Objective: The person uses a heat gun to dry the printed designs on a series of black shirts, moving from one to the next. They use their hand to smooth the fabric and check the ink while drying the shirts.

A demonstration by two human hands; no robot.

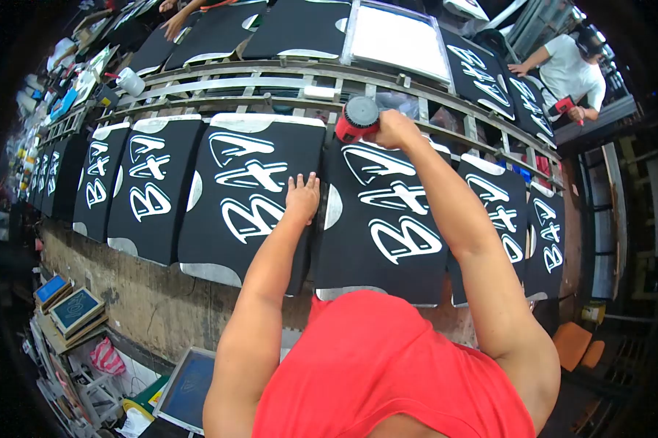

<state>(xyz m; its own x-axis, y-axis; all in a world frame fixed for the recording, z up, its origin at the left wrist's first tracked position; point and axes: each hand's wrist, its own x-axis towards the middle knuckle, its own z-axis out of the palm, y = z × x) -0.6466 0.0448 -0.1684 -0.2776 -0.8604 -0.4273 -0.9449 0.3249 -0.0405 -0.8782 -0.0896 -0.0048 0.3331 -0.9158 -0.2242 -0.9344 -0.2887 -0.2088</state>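
My right hand (pixel 396 130) grips a red and black heat gun (pixel 356 119) over the top edge of a black printed panel (pixel 358 255) with white "BAY" lettering. Flat on the right side of the neighbouring black panel (pixel 212 219), beside its own white lettering, rests my left hand (pixel 302 198) with its fingers spread. Nothing shows in that hand. More black panels with the same lettering lie in a row to the left and right.
Metal rails (pixel 234 86) run behind the row. Beyond them stand a white-topped frame (pixel 398 42), a white container (pixel 130 82) and more black panels. A person in a white shirt (pixel 571 69) holds a red tool at the right; another person's hand (pixel 174 26) is at the upper left.
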